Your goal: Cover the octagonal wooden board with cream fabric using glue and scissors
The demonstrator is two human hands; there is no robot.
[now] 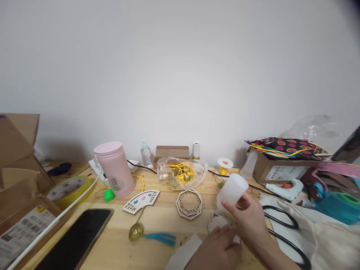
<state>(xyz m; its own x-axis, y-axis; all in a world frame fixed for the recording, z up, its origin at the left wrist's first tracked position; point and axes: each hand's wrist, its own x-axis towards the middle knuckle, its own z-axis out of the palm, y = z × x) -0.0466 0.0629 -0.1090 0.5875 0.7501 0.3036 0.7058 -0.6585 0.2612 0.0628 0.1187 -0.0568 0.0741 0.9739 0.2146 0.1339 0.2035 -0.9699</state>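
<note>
The single view looks from the wearer's head, over the table point(123, 253), facing forward and somewhat down. The wall point(180, 75) fills its upper half; the left hand point(221, 245) and right hand point(251, 221) enter close, low and right of centre. Softness at the edges may be lens blur.

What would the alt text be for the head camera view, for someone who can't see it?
The right hand holds a translucent white cylinder tilted above a wooden table, while the left hand rests on a pale patterned piece. Nearby lie an octagonal wooden frame, a fan-shaped ornament and a gold bell-like ball with a blue tassel.
</note>
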